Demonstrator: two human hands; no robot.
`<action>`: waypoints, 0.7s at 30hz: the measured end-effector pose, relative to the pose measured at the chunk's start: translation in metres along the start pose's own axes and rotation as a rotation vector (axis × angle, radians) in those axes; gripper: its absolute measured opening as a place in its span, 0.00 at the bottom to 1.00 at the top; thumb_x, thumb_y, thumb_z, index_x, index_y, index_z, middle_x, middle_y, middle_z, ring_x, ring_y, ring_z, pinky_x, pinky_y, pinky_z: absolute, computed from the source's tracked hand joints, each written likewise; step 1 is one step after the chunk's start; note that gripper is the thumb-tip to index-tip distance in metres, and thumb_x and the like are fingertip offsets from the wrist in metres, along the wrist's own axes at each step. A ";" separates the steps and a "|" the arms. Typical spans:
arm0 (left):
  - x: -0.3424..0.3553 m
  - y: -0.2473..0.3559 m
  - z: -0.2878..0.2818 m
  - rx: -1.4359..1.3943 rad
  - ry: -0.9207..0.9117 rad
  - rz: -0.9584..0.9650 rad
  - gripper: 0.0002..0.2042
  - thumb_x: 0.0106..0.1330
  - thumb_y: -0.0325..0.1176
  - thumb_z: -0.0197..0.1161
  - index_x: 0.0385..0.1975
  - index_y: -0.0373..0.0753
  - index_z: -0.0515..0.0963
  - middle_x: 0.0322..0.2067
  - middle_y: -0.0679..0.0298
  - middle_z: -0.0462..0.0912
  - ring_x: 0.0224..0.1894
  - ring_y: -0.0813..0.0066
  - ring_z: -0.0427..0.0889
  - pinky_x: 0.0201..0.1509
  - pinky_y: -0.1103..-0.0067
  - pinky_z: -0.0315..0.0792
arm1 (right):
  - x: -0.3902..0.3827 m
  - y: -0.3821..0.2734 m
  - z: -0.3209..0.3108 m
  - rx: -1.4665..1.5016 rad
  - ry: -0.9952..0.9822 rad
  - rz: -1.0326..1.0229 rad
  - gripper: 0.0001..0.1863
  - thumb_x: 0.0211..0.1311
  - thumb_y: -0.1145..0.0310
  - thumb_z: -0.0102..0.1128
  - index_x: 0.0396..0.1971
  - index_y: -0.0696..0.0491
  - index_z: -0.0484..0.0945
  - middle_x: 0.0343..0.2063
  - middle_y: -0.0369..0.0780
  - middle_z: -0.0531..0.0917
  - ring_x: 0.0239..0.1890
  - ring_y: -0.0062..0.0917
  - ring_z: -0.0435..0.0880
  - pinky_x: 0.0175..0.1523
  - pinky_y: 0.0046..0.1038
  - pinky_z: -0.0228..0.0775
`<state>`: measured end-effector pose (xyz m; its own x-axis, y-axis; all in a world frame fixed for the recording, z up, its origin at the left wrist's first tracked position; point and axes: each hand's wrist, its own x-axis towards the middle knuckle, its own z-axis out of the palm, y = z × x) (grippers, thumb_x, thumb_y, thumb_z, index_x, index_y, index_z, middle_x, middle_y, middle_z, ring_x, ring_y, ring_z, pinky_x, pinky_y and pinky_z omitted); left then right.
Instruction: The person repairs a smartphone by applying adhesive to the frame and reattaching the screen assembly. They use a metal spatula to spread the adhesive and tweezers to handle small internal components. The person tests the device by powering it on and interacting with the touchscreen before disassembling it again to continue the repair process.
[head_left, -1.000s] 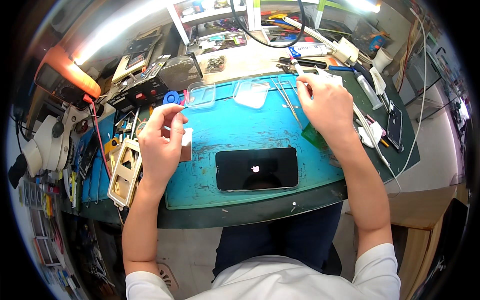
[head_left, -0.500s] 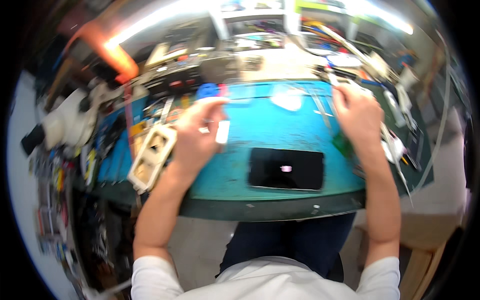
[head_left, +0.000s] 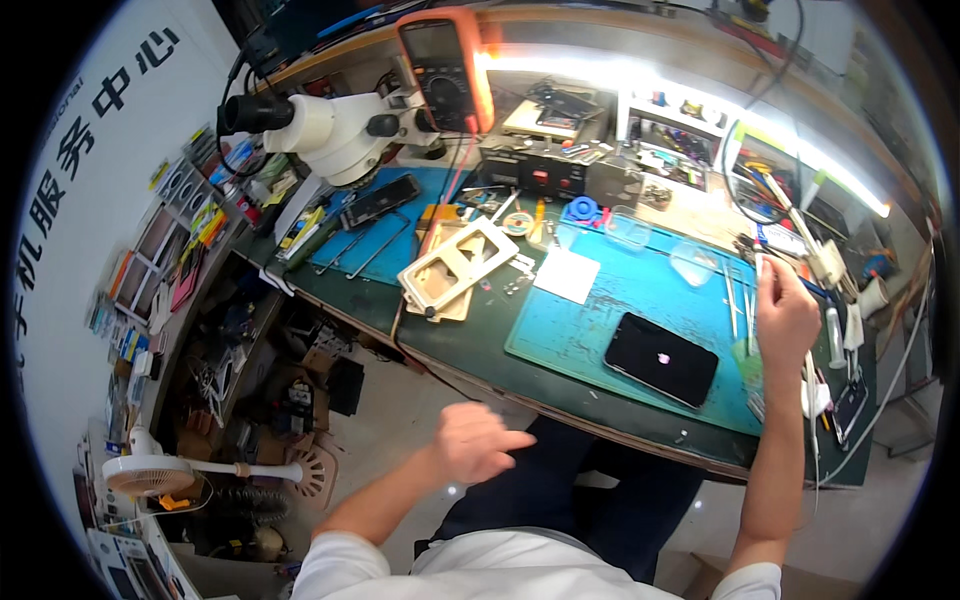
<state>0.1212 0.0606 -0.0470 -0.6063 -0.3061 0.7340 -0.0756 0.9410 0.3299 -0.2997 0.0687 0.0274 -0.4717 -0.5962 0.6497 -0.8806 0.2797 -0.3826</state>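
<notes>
My left hand (head_left: pixel 474 442) is drawn back off the bench, over the floor near my lap. Its fingers are loosely curled, one stretched to the right, and nothing shows in them. Above the right part of the blue mat (head_left: pixel 600 345), my right hand (head_left: pixel 787 318) is closed in a pinch. A small pale tip shows at its fingertips, too small to name. A black smartphone (head_left: pixel 661 359) lies screen up on the mat, a small pale emblem lit on its dark screen. Behind it to the left lies a white square sheet (head_left: pixel 567 275). Tweezers (head_left: pixel 731 303) lie left of my right hand.
Clear plastic trays (head_left: pixel 692 264) and a blue round spool (head_left: pixel 580 210) stand at the mat's back. Further left are a cream frame-like holder (head_left: pixel 458 262), a white microscope (head_left: pixel 325 135) and an orange-edged multimeter (head_left: pixel 447 75). A thin white cable (head_left: pixel 893 350) hangs at the right.
My view has swung left, bringing the microscope and wall shelves in clearly. My left hand has drawn back from above the mat toward my lap. My right hand stays raised near the mat's right side.
</notes>
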 end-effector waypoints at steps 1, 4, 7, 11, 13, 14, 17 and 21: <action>-0.034 0.011 0.005 -0.015 0.004 -0.240 0.09 0.74 0.36 0.63 0.38 0.40 0.88 0.15 0.66 0.73 0.15 0.67 0.72 0.23 0.71 0.67 | -0.001 -0.005 0.000 0.022 -0.004 -0.022 0.11 0.72 0.59 0.64 0.46 0.46 0.90 0.26 0.42 0.88 0.28 0.35 0.89 0.36 0.37 0.78; -0.120 0.046 0.041 0.125 -0.063 -0.910 0.09 0.68 0.34 0.67 0.43 0.38 0.87 0.25 0.59 0.82 0.26 0.58 0.81 0.33 0.67 0.75 | -0.005 0.007 0.003 0.136 0.041 -0.230 0.09 0.68 0.67 0.64 0.44 0.45 0.89 0.25 0.43 0.87 0.22 0.35 0.85 0.28 0.36 0.73; -0.246 0.075 0.081 0.118 -0.260 -1.059 0.32 0.72 0.44 0.66 0.72 0.34 0.68 0.61 0.41 0.76 0.64 0.45 0.75 0.71 0.61 0.67 | -0.011 -0.014 0.003 0.380 0.076 -0.594 0.14 0.61 0.70 0.68 0.46 0.42 0.88 0.18 0.37 0.82 0.18 0.29 0.83 0.25 0.32 0.74; -0.264 0.075 0.060 -0.225 -0.240 -1.442 0.34 0.78 0.51 0.57 0.73 0.30 0.65 0.64 0.40 0.77 0.65 0.46 0.78 0.72 0.65 0.69 | -0.019 -0.023 -0.003 0.442 0.000 -0.820 0.06 0.59 0.69 0.70 0.36 0.45 0.86 0.19 0.32 0.84 0.21 0.25 0.85 0.26 0.28 0.75; -0.288 0.075 0.036 -0.068 -0.429 -1.524 0.37 0.80 0.59 0.50 0.75 0.31 0.61 0.67 0.38 0.75 0.69 0.45 0.75 0.74 0.64 0.67 | -0.023 -0.025 -0.004 0.438 0.017 -0.833 0.05 0.59 0.68 0.69 0.35 0.45 0.85 0.17 0.31 0.82 0.19 0.26 0.84 0.25 0.29 0.74; -0.292 0.076 0.031 -0.014 -0.458 -1.511 0.36 0.79 0.58 0.51 0.74 0.31 0.64 0.64 0.38 0.77 0.67 0.44 0.77 0.71 0.62 0.69 | -0.023 -0.026 -0.005 0.441 0.023 -0.834 0.04 0.59 0.68 0.69 0.35 0.46 0.85 0.17 0.31 0.81 0.20 0.26 0.84 0.26 0.29 0.73; -0.270 0.096 0.025 0.118 -0.538 -1.417 0.30 0.79 0.52 0.54 0.67 0.32 0.72 0.57 0.39 0.82 0.59 0.41 0.82 0.63 0.59 0.75 | -0.026 -0.022 -0.010 0.368 0.031 -0.786 0.03 0.59 0.67 0.68 0.33 0.46 0.83 0.19 0.32 0.81 0.21 0.26 0.83 0.27 0.31 0.73; -0.268 0.096 0.025 0.258 -0.645 -1.200 0.29 0.81 0.52 0.46 0.64 0.31 0.76 0.59 0.36 0.80 0.61 0.32 0.78 0.65 0.55 0.72 | -0.024 -0.005 -0.035 0.138 0.039 -0.440 0.08 0.63 0.63 0.68 0.38 0.50 0.84 0.30 0.37 0.84 0.33 0.32 0.87 0.35 0.35 0.78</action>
<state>0.2569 0.2364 -0.2274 -0.3164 -0.8846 -0.3427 -0.9054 0.1737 0.3875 -0.2854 0.1084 0.0368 -0.0582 -0.6067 0.7928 -0.9843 -0.0976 -0.1469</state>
